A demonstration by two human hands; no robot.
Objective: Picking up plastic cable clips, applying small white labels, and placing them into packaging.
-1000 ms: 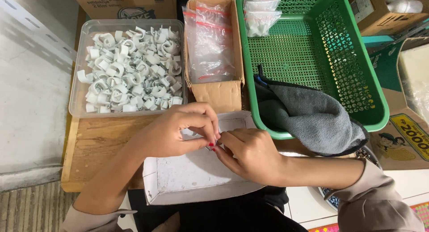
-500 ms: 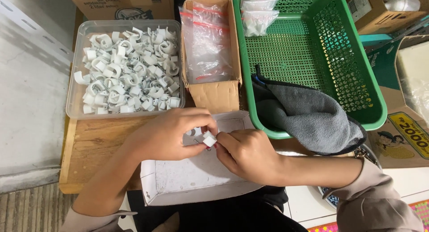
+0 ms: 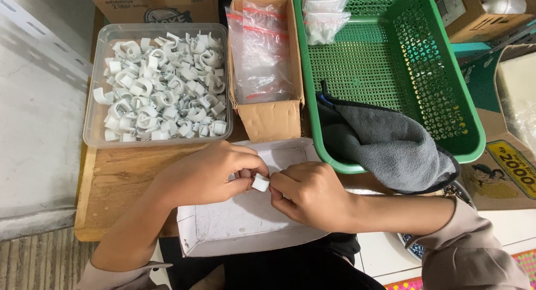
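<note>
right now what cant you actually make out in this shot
- Small white piece, head view: mostly covered by the left hand and right hand; its shape is unclear.
- Green basket: far end cut off by the top edge.
- Grey cloth hides the basket's near corner.
- Clear bags: contents too small to tell.

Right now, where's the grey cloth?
In the head view, the grey cloth is right of centre, draped over the green basket's near rim, just beyond the right hand.
</note>
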